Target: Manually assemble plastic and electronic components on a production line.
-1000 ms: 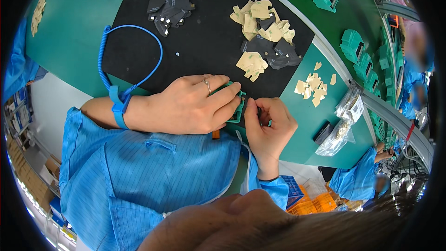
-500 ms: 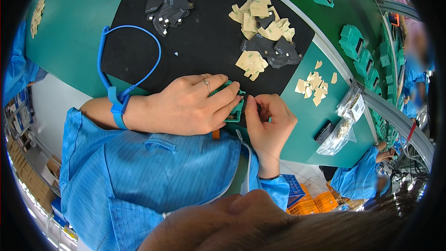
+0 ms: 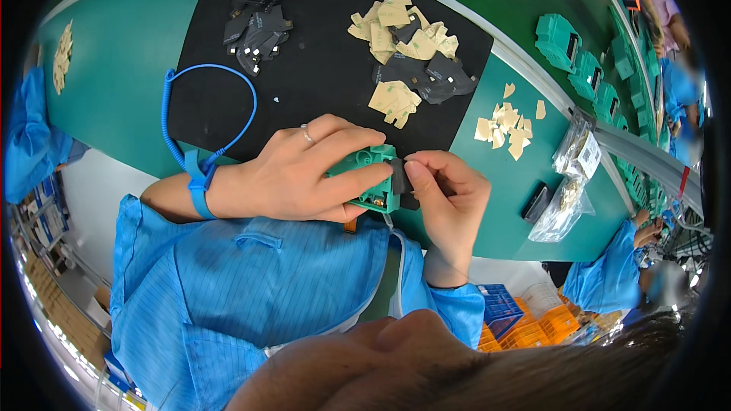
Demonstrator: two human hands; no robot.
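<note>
My left hand (image 3: pixel 304 171) grips the green box (image 3: pixel 371 158) near the black mat's (image 3: pixel 327 84) close edge. My right hand (image 3: pixel 455 196) pinches a black piece (image 3: pixel 400 178) beside it. The box looks light and hard, best held by its sides. The piece looks thin, so I'd pinch its edge gently.

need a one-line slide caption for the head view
Left hand holds a green housing, right hand pinches a dark piece at its edge, and cream pieces lie on the black mat.
</note>
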